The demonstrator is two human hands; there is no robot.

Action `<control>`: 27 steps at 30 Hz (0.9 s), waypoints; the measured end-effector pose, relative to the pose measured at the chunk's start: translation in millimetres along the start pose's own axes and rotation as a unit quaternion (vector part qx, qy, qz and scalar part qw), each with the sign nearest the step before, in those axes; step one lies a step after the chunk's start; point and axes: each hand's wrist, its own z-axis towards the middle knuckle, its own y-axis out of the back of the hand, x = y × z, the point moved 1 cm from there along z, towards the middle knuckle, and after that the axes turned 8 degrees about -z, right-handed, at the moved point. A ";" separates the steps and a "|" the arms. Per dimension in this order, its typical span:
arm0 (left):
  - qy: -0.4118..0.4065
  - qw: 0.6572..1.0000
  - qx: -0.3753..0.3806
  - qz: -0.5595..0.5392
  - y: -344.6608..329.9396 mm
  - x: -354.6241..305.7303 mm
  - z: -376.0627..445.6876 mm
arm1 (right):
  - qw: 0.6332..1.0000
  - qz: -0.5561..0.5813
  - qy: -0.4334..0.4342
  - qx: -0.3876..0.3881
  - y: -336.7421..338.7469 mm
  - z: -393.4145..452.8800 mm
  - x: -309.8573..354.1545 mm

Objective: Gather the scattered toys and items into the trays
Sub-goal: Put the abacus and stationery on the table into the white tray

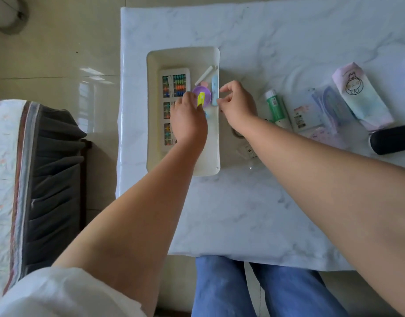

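Observation:
A cream tray [154,62] lies on the marble table. Inside it are a white abacus toy [175,84], a white stick [203,75], a small pink piece [204,83], a purple round disc [202,92] and a light blue piece [214,91] along the right wall. My left hand [187,120] hovers over the tray middle, fingers pinching a yellow clip [201,100] over the purple disc. My right hand [237,104] sits at the tray's right rim, fingers curled, fingertips touching the light blue piece's lower end.
Right of the tray lie a green and white tube [276,108], a packet with a barcode label [300,117], a clear pouch [329,106], a pastel bunny pouch [361,97] and a black case [391,139]. A small clear packet [248,153] lies under my right forearm. A bed [37,179] stands left.

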 end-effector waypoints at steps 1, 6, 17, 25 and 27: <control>-0.045 0.999 -0.004 0.020 -2.4 -3.3 -3.1 | 1.000 -0.012 -0.007 -0.017 4.7 -0.4 -9.3; -0.244 0.965 0.060 0.075 -30.9 -29.0 -24.3 | 0.993 -0.063 -0.092 -0.044 25.9 -0.6 -60.9; -0.214 0.905 0.218 0.297 -84.1 -39.6 -52.2 | 0.969 -0.216 -0.115 -0.021 9.5 -0.8 -102.2; -0.195 0.913 0.207 0.292 -101.9 -34.3 -47.1 | 0.940 -0.331 -0.078 -0.037 4.8 -4.0 -103.9; -0.187 0.914 0.216 0.289 -104.3 -35.7 -46.2 | 0.935 -0.338 -0.106 -0.036 9.4 -3.8 -105.4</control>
